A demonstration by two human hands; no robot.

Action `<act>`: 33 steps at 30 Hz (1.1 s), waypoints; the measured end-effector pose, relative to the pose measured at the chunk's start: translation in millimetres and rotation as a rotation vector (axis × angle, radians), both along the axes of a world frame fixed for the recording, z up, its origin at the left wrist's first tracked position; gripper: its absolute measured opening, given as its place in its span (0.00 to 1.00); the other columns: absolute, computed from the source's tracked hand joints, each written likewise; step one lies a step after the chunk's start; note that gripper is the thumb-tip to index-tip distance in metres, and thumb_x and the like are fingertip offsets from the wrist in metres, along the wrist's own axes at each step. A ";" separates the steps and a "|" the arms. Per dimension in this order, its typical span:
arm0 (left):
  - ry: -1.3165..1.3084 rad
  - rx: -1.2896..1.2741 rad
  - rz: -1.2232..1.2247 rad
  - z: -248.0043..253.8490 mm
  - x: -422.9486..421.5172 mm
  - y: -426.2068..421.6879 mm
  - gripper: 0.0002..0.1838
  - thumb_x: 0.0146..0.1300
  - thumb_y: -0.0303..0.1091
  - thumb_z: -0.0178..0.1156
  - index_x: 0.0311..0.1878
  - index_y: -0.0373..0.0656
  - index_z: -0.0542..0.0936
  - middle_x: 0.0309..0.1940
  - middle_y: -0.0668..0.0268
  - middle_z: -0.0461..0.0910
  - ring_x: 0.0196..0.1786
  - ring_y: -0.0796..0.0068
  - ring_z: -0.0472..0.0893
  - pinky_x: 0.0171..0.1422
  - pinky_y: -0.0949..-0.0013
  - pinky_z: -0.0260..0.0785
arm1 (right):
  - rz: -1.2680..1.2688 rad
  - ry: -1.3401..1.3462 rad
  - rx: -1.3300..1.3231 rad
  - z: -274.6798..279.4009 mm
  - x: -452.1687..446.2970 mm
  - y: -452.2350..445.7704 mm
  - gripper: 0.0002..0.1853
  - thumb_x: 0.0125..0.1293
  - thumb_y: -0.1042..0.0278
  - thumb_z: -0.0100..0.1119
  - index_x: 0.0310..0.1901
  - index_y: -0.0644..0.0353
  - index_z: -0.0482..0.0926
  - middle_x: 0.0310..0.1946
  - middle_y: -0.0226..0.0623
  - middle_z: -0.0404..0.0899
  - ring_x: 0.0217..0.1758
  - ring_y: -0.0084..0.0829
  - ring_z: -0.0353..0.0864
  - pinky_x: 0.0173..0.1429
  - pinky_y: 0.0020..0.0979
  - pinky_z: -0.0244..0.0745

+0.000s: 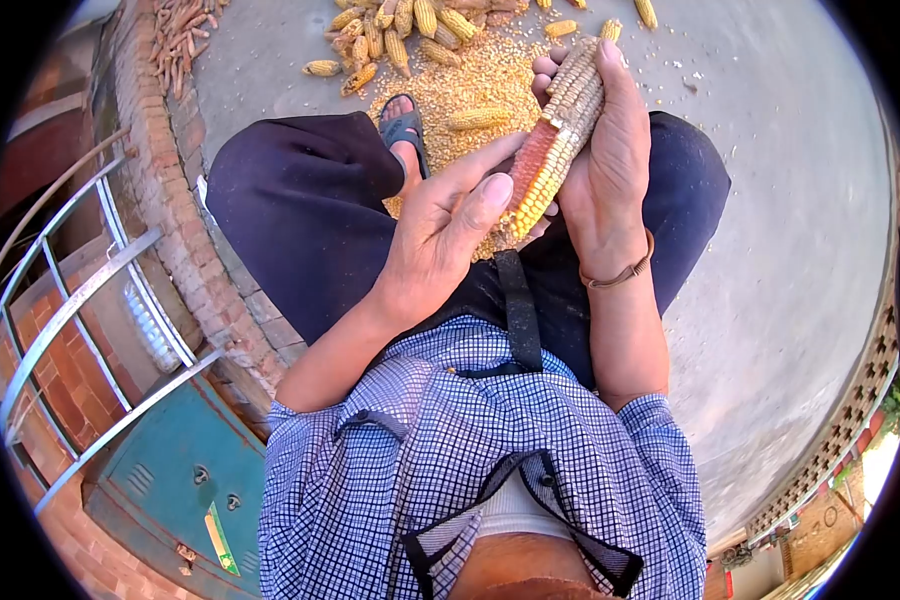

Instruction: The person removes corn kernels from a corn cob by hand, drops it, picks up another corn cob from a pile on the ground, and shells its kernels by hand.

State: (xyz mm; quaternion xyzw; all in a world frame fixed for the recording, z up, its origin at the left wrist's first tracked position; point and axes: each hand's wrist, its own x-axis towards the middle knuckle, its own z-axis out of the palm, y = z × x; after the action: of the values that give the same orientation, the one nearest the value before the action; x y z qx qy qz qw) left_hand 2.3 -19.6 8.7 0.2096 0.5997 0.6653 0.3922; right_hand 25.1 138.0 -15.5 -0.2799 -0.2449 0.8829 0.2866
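Note:
A partly shelled ear of corn (542,185) slants across my lap, held in both hands. Yellow kernels line its right side, while a reddish strip of bare cob shows on the left. Its upper part looks dull tan; whether that is a second cob laid against it, I cannot tell. My left hand (450,215) grips the lower end from the left, thumb along the ear. My right hand (610,160) wraps the ear from the right, with fingertips showing behind its upper part. Below the hands lies a pile of loose kernels (450,100), with another ear (478,118) on it.
Several unshelled ears (395,30) are heaped beyond the kernels. Stripped cobs (182,35) lie at the upper left beside a brick edging (175,190). A metal railing (80,300) and a green metal panel (170,480) stand at left. Concrete ground (790,250) stretches right.

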 end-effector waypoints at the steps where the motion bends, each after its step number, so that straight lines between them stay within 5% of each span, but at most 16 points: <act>1: -0.095 0.024 -0.004 3.8 -0.2 2.6 0.26 0.79 0.43 0.45 0.69 0.31 0.68 0.46 0.60 0.82 0.48 0.79 0.80 0.57 0.78 0.70 | -0.008 -0.016 0.024 -0.2 -0.2 -0.5 0.13 0.74 0.61 0.55 0.43 0.65 0.72 0.36 0.42 0.80 0.38 0.33 0.85 0.45 0.32 0.85; 5: -0.144 -0.008 -0.009 1.9 0.6 4.0 0.27 0.79 0.43 0.45 0.70 0.31 0.67 0.39 0.64 0.81 0.37 0.83 0.78 0.52 0.78 0.70 | -0.011 -0.058 0.117 5.4 0.2 -2.3 0.12 0.73 0.63 0.57 0.44 0.65 0.71 0.35 0.45 0.81 0.37 0.34 0.86 0.44 0.33 0.85; 17: -0.159 0.095 -0.040 3.5 3.1 4.6 0.26 0.79 0.40 0.45 0.71 0.30 0.65 0.45 0.62 0.79 0.39 0.82 0.76 0.51 0.77 0.70 | -0.014 -0.043 0.142 6.4 4.3 -1.6 0.11 0.74 0.65 0.55 0.45 0.66 0.70 0.35 0.47 0.81 0.38 0.35 0.86 0.43 0.33 0.84; 23: -0.098 0.056 -0.069 13.7 5.5 6.0 0.34 0.68 0.26 0.61 0.74 0.30 0.58 0.65 0.57 0.71 0.58 0.76 0.76 0.67 0.72 0.68 | -0.029 -0.044 0.118 5.3 3.8 -1.0 0.13 0.75 0.62 0.51 0.45 0.67 0.71 0.34 0.48 0.82 0.37 0.36 0.86 0.43 0.34 0.84; 26: 0.071 0.011 -0.061 14.9 13.8 5.0 0.39 0.64 0.21 0.64 0.75 0.31 0.57 0.67 0.57 0.69 0.66 0.72 0.73 0.73 0.69 0.63 | -0.010 -0.015 0.055 4.5 5.5 1.0 0.16 0.76 0.59 0.47 0.45 0.67 0.72 0.35 0.48 0.82 0.35 0.35 0.84 0.43 0.33 0.82; 33: 0.564 -0.178 -0.105 11.5 10.1 -1.6 0.38 0.59 0.19 0.66 0.72 0.31 0.61 0.63 0.48 0.73 0.66 0.60 0.75 0.70 0.65 0.65 | 0.100 0.130 -0.089 5.1 6.8 4.0 0.17 0.76 0.57 0.48 0.44 0.67 0.73 0.37 0.46 0.80 0.38 0.34 0.80 0.45 0.32 0.80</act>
State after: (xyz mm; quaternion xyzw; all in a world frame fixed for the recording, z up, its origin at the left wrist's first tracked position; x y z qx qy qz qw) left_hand 12.4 -21.1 20.2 0.3816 0.7292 0.5046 0.2608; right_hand 31.8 141.9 -10.4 -0.2221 -0.2001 0.9223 0.2449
